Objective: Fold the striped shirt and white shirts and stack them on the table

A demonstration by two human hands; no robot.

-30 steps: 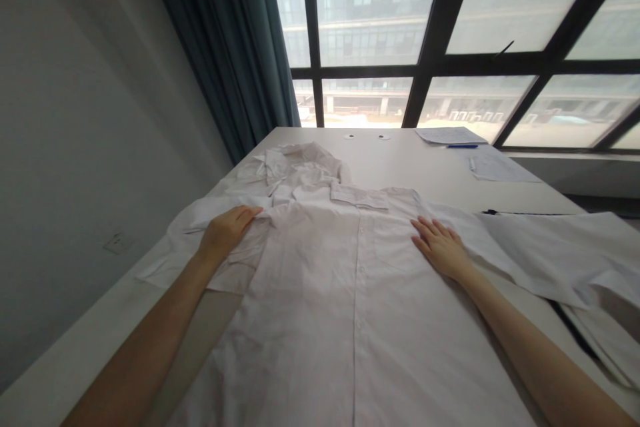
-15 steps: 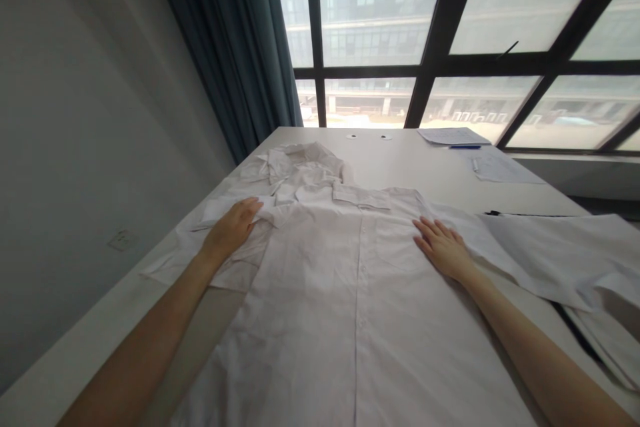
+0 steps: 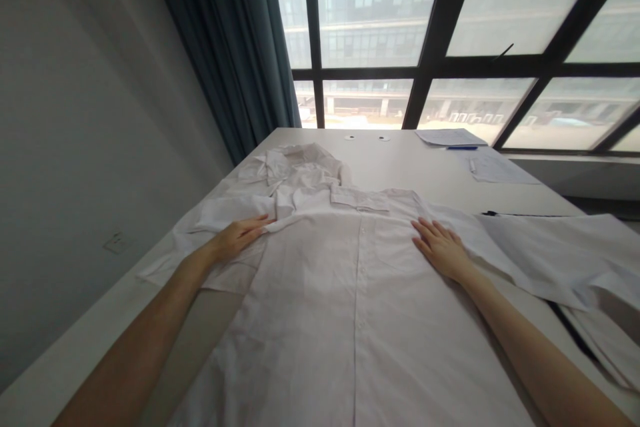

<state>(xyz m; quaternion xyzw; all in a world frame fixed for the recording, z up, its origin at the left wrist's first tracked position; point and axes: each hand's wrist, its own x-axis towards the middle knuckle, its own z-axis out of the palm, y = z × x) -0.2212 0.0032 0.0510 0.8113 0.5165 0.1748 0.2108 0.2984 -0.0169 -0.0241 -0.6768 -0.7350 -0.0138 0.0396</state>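
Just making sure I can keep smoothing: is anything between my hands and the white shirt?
Nothing visible is: the left hand and the right hand both lie directly on the white shirt, with no object between them and the cloth.

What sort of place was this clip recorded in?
Likely an office or meeting room: a long white table holds papers and a blue pen, and large dark-framed windows face a glass office building.

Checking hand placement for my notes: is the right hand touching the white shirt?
Touching: the head view shows the right hand lying flat on the white shirt, fingers spread.
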